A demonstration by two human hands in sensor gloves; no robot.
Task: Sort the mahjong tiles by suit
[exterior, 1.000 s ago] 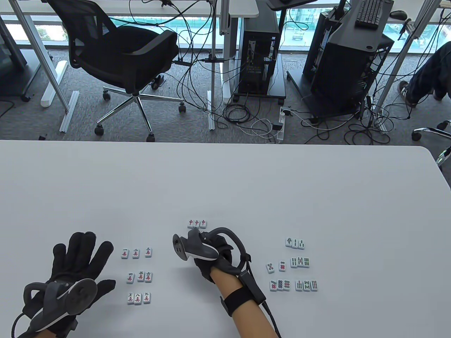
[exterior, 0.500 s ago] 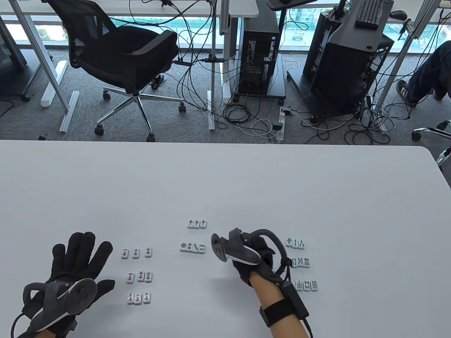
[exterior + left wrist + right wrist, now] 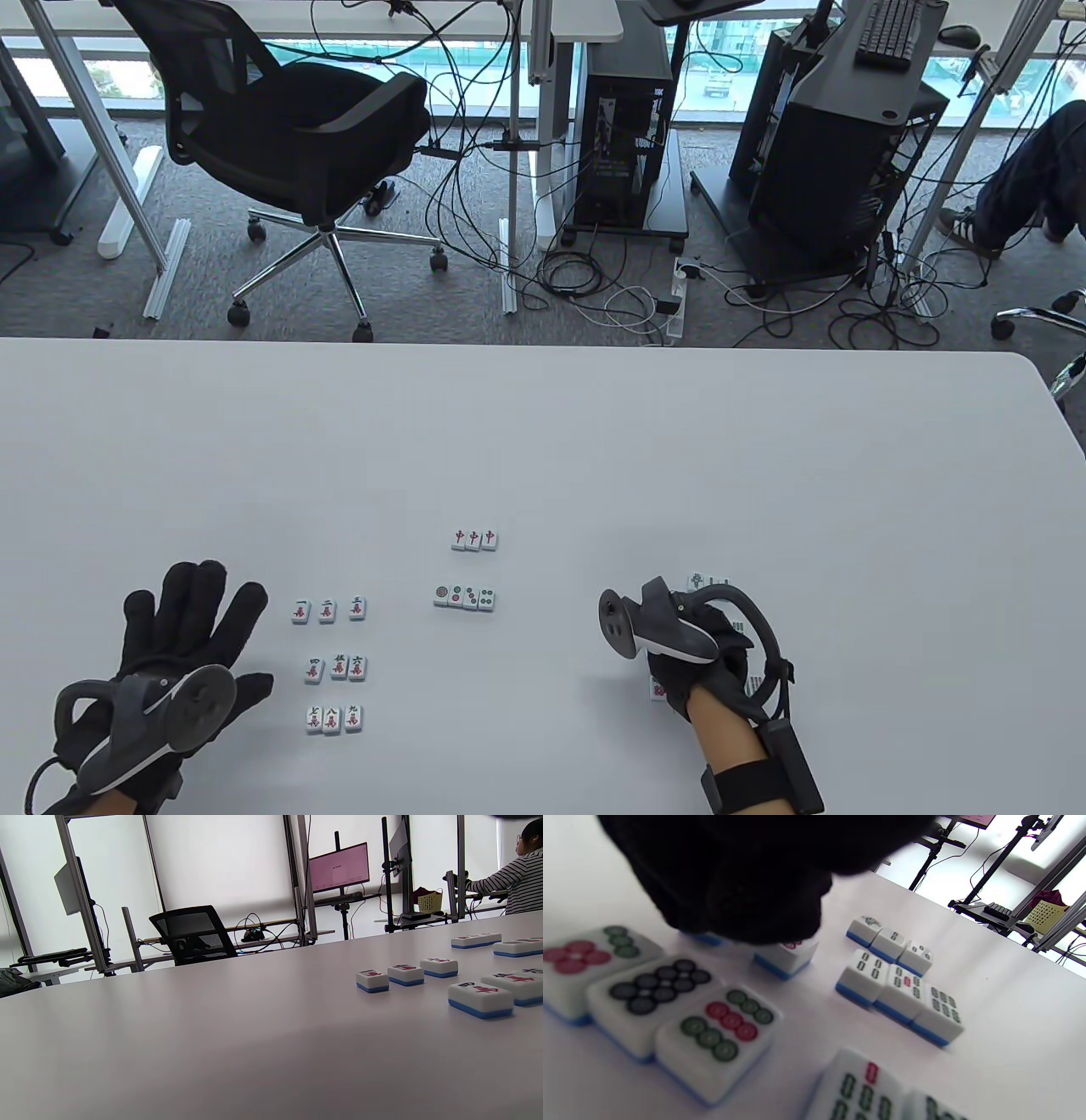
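Note:
My left hand (image 3: 197, 626) lies flat and spread on the white table (image 3: 543, 441), left of a grid of character tiles (image 3: 333, 666); these tiles (image 3: 406, 974) also show in the left wrist view. A row of red dragon tiles (image 3: 473, 539) sits above a row of dot tiles (image 3: 464, 598). My right hand (image 3: 683, 671) hovers over the tiles at the right, fingers (image 3: 734, 878) curled down onto a red-marked dot tile (image 3: 785, 957). Beside it lie three dot tiles (image 3: 657, 1001) and bamboo rows (image 3: 899, 984). Whether the fingers pinch the tile is hidden.
Beyond the table's far edge stand a black office chair (image 3: 297, 144), computer towers (image 3: 624, 127) and floor cables. A seated person (image 3: 519, 874) works at a far desk. Bare tabletop stretches across the far half.
My right hand has swept from the centre to the right cluster, leaving a four-tile dot row below the red dragons. It now covers the loose dot tiles. The left hand stayed put.

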